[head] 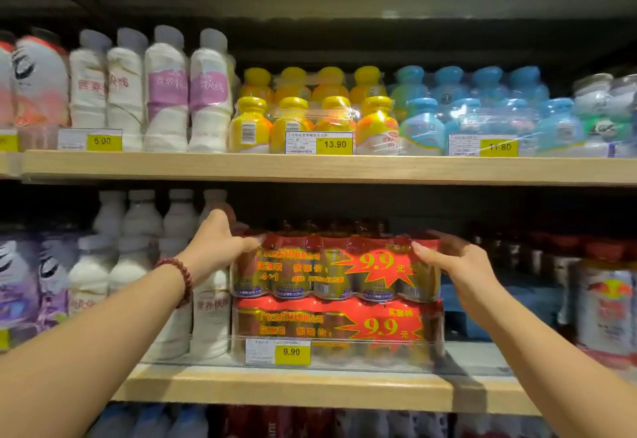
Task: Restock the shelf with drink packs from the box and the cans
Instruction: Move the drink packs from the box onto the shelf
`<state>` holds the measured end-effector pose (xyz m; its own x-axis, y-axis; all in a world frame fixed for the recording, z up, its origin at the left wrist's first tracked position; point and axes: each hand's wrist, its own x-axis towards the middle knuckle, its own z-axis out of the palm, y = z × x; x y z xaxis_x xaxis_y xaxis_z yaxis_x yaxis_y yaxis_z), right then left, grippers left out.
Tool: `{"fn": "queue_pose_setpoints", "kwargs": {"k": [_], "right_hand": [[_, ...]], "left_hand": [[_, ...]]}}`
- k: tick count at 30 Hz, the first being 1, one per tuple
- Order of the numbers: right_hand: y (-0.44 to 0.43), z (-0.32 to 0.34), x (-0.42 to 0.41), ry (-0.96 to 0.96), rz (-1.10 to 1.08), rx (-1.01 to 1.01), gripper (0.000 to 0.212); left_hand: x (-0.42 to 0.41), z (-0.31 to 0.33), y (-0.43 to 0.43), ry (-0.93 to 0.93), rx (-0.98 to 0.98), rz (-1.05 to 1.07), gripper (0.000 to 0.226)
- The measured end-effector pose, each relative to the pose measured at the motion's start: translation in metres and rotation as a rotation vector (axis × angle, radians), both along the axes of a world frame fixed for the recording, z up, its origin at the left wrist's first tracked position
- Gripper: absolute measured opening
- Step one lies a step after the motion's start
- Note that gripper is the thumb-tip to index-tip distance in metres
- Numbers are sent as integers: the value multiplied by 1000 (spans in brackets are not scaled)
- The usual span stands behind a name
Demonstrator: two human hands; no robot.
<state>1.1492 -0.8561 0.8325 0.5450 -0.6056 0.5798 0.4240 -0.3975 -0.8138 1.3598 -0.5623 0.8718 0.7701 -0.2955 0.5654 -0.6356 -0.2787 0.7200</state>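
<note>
- Left hand (pixel 220 242) and right hand (pixel 458 261) grip the ends of the upper red drink pack (pixel 336 267).
- It sits on a matching lower pack (pixel 339 329), apparently flush, on the lower wooden shelf (pixel 286 386).
- White bottles (pixel 172 265) stand just left.

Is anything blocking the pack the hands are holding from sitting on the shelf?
Nothing visible. The left hand and right hand grip the ends of the upper red pack, which already sits on the lower red pack, white bottles beside it.
</note>
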Motion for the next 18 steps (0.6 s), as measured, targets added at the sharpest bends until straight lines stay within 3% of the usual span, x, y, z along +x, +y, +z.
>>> {"fn": "queue_pose_setpoints", "kwargs": {"k": [10, 18], "right_hand": [[-3, -12, 9, -16, 58, 35, 45], [8, -14, 4, 32, 26, 57, 49]], "left_hand": [[-4, 3, -6, -34, 167, 138, 39], [-19, 0, -7, -49, 224, 184, 35]]}}
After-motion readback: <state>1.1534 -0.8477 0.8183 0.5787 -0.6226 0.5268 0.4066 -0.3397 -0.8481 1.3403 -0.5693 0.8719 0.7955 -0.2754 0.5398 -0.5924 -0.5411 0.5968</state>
